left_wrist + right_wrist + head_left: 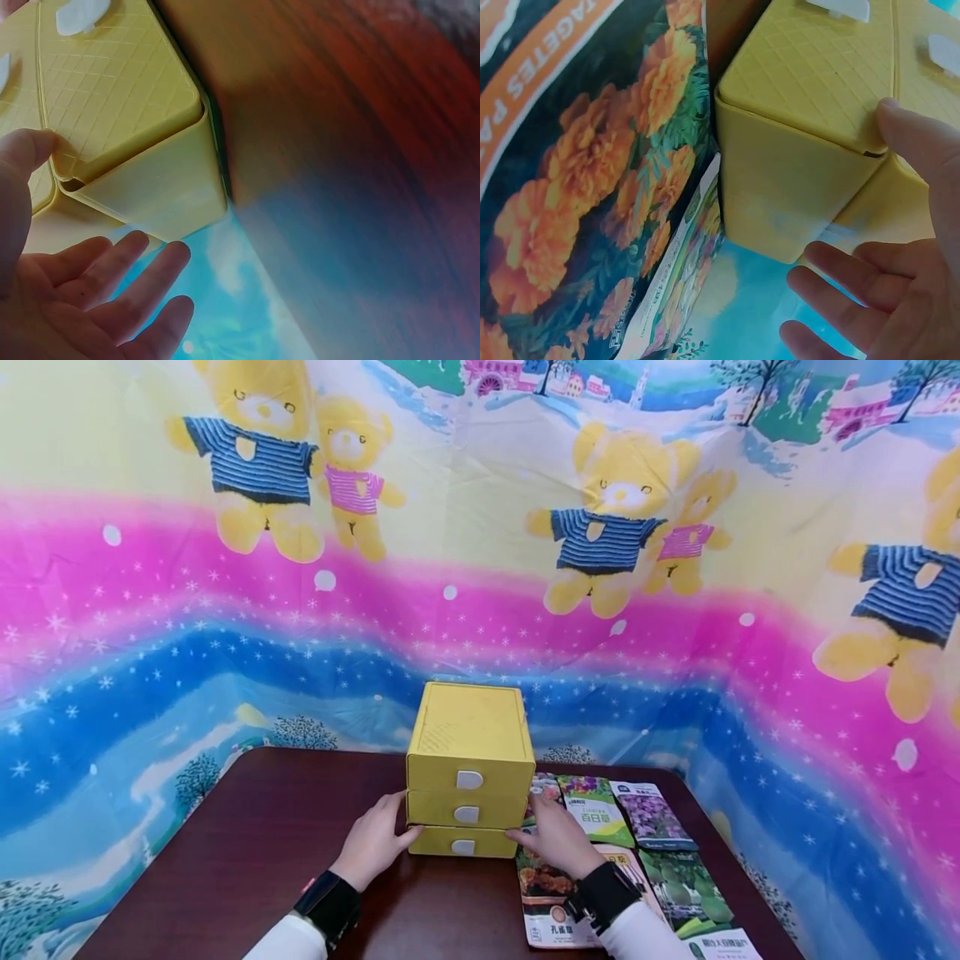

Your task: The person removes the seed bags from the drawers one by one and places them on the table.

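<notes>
A yellow three-drawer box [474, 720], with a white tab on each drawer, stands on the dark table between both hands. My left hand [372, 841] is at its left side, the thumb on the front corner near the seam above the bottom drawer [124, 90]. The other left fingers reach along the side, spread and nearly straight. On the opposite side is my right hand [561, 837], its thumb at the matching front corner of the bottom drawer [810, 71]. Its remaining fingers extend loosely beside the side wall, fingertips close to it.
Several seed packets lie right of the box, including an orange marigold packet [592, 195], a zinnia packet [596, 810], a purple-flower packet [654, 818] and a green one [686, 889]. Patterned bear cloth [465, 635] hangs behind the brown table [247, 852].
</notes>
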